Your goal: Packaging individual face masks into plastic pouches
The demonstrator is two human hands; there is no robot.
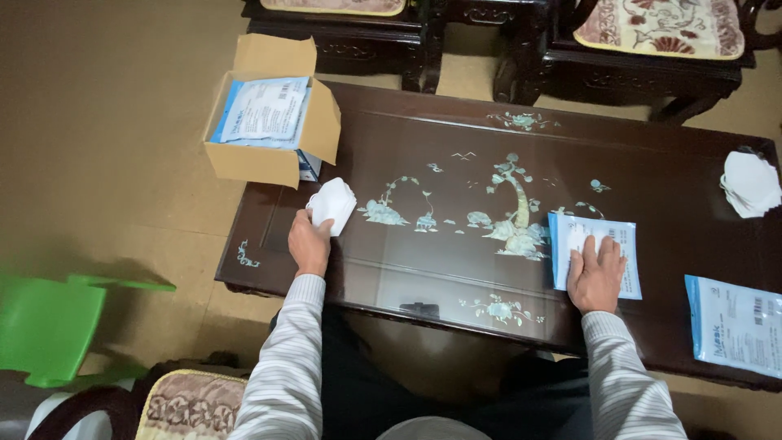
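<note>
View: a dark wooden table [652,155] with pale shell inlay of trees and birds is seen from above, from a camera worn on the head of a seated person.

Left hand: the left hand [309,243] is held over the table's left end, and its fingers are closed around a small stack of folded white masks [332,204], which is gripped by its lower edge.

Right hand: the right hand [596,275] is laid flat, palm down, with the fingers spread and straight; nothing is gripped. It is pressed on a blue-and-white flat packet [570,236] lying on the table's near right part.

Sleeves: both forearms are covered by striped grey-white sleeves.

Cardboard box: an open brown cardboard box [273,159] is set at the far left corner of the table, just beyond the held masks, and is filled with more blue-and-white packets [265,110].

Second packet: another flat packet of the same kind [737,324] is laid at the near right edge, apart from the right hand.

Loose masks: a pile of white masks [751,183] is placed at the far right edge of the table.

Surroundings: carved dark chairs with patterned cushions [660,24] are seen beyond the table, and a green plastic stool [49,326] is seen on the floor at the left.
</note>
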